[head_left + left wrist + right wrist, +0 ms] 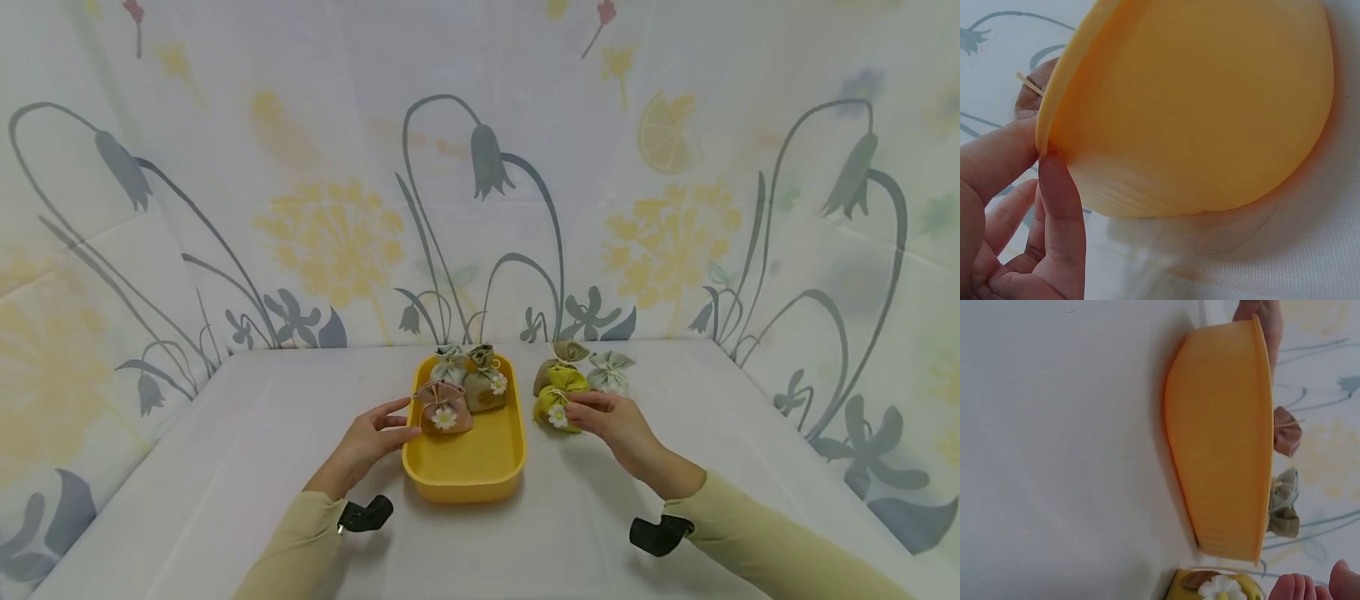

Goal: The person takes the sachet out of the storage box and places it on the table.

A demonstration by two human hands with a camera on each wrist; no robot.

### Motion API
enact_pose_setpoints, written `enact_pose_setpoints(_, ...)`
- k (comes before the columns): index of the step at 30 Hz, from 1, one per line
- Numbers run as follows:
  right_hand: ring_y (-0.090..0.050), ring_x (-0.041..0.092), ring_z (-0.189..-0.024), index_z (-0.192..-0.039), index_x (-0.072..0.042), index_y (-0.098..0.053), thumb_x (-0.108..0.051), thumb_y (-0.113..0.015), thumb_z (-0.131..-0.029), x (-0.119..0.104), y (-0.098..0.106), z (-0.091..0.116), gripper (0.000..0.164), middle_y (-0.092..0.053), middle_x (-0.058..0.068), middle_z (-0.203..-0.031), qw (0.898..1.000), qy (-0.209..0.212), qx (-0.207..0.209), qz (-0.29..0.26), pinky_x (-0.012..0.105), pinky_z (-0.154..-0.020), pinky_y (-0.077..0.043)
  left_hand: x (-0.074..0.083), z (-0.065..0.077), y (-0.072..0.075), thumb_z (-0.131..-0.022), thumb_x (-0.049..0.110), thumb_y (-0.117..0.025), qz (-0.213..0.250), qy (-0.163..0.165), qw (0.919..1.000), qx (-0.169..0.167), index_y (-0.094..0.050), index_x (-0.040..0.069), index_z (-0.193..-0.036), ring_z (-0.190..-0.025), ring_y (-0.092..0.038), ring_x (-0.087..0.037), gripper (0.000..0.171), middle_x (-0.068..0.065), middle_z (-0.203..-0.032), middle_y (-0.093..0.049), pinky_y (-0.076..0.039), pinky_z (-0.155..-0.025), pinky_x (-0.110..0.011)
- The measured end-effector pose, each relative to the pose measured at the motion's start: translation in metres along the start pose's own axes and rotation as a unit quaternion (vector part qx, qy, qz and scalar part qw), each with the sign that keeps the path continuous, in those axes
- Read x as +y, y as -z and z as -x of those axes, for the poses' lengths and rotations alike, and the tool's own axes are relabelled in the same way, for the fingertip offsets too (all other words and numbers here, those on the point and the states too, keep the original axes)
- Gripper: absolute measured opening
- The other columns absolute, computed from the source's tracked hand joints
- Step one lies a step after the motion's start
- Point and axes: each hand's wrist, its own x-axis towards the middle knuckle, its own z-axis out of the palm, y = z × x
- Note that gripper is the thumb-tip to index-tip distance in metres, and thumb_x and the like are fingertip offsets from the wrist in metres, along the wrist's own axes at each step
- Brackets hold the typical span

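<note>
The left hand [371, 437] pinches the left rim of a yellow tub [465, 479] holding a dusty-pink drawstring pouch [456, 396], a pale pouch [448, 367] and an olive pouch [482, 396]. Just right, a lime pouch [545, 406] stands before a brown pouch [543, 375], a whitish pouch [611, 372] beside that; the right hand [626, 429] has its fingertips at the lime pouch's right side, whether gripping I cannot tell.

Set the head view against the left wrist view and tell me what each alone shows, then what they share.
Only the head view: the right hand at the lime pouch, an olive-brown pouch and a pale pouch behind that, and the inside of the yellow tub.
Only the left wrist view: one of the fingers against the tub's outer wall, under its rim.
Both: the left hand gripping the tub, at least part of the pink pouch, and the floral backdrop.
</note>
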Motion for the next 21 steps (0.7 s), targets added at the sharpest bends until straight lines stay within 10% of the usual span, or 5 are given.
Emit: enact_pose_setpoints(21,-0.056,0.029,-0.11,-0.127,0.006,-0.052,-0.014,-0.062,-0.09,-0.019,-0.057,-0.031,0.043,-0.054,0.022,-0.124,0.999,-0.016,-0.045,0.022,0.042,-0.097,-0.042,0.003,0.004,0.0,-0.083,0.014,-0.071,0.009,-0.005,0.9999,-0.006,-0.046,0.008,-0.137,-0.099,-0.056,-0.024,0.06,-0.017,-0.118,-0.052,-0.05,-0.087,-0.038)
